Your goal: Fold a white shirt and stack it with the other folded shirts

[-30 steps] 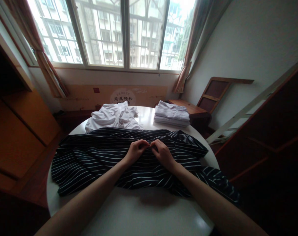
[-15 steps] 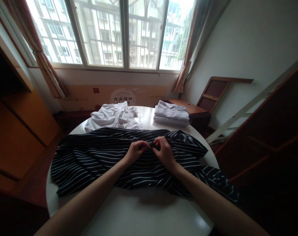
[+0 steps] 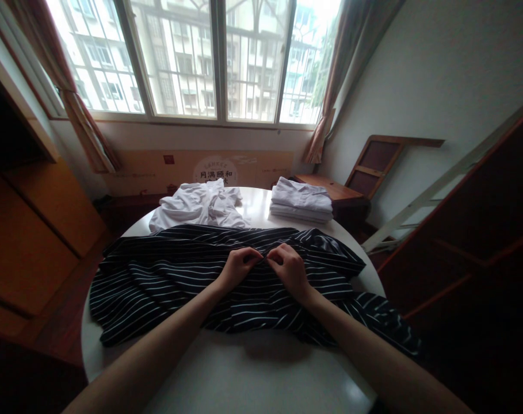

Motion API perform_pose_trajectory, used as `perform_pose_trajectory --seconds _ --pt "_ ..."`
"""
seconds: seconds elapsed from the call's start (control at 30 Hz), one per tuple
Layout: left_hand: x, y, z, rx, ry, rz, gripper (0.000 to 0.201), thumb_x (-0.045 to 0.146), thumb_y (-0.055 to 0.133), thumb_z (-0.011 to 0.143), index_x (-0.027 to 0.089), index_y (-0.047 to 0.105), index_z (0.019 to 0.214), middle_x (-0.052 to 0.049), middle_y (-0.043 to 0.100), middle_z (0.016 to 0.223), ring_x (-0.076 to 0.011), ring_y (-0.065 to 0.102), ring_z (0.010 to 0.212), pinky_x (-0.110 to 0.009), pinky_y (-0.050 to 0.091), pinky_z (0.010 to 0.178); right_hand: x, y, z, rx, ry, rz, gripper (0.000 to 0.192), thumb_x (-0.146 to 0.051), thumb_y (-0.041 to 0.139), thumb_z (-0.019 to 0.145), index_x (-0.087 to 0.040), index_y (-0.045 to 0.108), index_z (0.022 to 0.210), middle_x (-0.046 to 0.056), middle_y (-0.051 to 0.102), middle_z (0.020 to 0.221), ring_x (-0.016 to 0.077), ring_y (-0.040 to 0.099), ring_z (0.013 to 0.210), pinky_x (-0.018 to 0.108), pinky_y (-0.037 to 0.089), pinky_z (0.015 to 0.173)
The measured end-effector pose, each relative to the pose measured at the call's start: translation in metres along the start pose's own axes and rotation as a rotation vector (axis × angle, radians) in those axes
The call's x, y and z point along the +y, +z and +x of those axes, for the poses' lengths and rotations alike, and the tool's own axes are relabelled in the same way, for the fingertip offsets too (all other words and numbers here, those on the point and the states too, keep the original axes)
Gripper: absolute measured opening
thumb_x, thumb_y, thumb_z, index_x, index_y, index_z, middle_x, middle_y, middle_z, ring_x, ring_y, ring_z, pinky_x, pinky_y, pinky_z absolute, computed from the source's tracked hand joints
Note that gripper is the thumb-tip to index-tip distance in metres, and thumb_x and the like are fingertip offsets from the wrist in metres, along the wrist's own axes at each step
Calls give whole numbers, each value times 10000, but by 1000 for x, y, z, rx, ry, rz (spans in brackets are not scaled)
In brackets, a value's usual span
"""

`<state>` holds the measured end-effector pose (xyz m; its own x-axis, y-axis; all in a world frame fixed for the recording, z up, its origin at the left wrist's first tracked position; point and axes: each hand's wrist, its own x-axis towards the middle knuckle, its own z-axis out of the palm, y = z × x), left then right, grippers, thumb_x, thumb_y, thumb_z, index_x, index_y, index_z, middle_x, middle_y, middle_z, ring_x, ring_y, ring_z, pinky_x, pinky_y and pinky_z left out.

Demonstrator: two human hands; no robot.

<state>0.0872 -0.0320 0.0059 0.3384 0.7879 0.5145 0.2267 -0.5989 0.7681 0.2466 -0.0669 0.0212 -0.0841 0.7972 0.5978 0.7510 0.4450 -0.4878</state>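
A black shirt-like garment with thin white stripes (image 3: 166, 282) lies spread sideways across the white round table (image 3: 226, 368), one part hanging off the right edge. Near its middle, my left hand (image 3: 240, 267) pinches the dark cloth between thumb and fingertips. Just beside it, my right hand (image 3: 289, 269) pinches the same garment, the fingertips of both hands almost meeting. Any button or small detail between the fingers is too dark and small to make out.
Behind the striped garment lies a crumpled white garment (image 3: 192, 207). A stack of folded white clothes (image 3: 301, 201) sits at the back right of the table. A wooden stool (image 3: 330, 188) stands beyond it, and a white ladder (image 3: 416, 201) leans at the right.
The fingers of my right hand have shifted slightly, pinching more closely at the cloth. My left hand and the garment stay nearly as they were.
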Motion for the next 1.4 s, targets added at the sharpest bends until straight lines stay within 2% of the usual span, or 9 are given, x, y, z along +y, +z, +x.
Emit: perform_pose_trajectory --seconds 0.47,0.7,0.8,1.0,1.4 --pt "1 0 0 28 -1 20 99 111 556 711 162 638 734 -9 664 719 -121 597 656 -220 472 625 2 3 2 -86 -42 69 68 -165 550 763 -193 600 727 14 579 708 154 550 692 279 436 679" --pt "-1 1 0 28 -17 -10 91 122 565 708 161 635 752 -11 666 742 -122 602 676 -222 476 645 1 4 2 -110 1 54 56 -146 538 740 -179 582 732 14 604 694 153 559 665 275 433 666" --pt "2 0 -1 18 -36 -17 79 169 565 729 160 635 763 -16 665 748 -127 604 689 -227 477 659 1 4 2 -102 10 54 55 -141 539 730 -179 578 725 9 604 680 149 560 652 268 431 656" --pt "7 -2 -1 -24 -65 -13 183 329 579 740 159 633 779 -28 660 765 -145 600 713 -246 475 671 0 4 2 -99 18 53 42 -161 536 733 -175 571 714 5 592 658 140 550 624 255 426 630" --pt "4 -1 -2 -10 -46 34 70 213 553 729 154 588 716 3 609 693 -110 551 650 -217 436 620 0 4 2 -123 59 60 47 -174 539 730 -178 579 706 -1 603 650 133 561 617 244 417 630"
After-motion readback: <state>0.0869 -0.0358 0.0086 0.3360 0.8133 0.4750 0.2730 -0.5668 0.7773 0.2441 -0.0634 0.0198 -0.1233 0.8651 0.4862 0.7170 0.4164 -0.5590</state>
